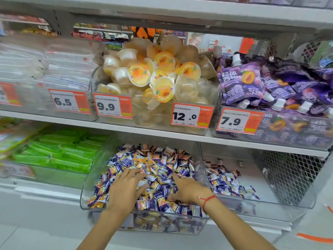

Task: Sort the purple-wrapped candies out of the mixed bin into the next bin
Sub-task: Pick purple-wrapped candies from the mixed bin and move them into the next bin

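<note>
Retail shop: shelves carried clear bins of packaged sweets behind orange price tags.

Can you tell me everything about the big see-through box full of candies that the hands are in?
The mixed bin is a clear plastic box with rounded corners, sitting tilted forward on the lower shelf. It is heaped with small candies wrapped in purple and orange. The left hand and right hand both rest on the pile, fingers spread. A bin of green packs stands to its left, and the next bin, holding fewer candies, stands to its right.
</note>
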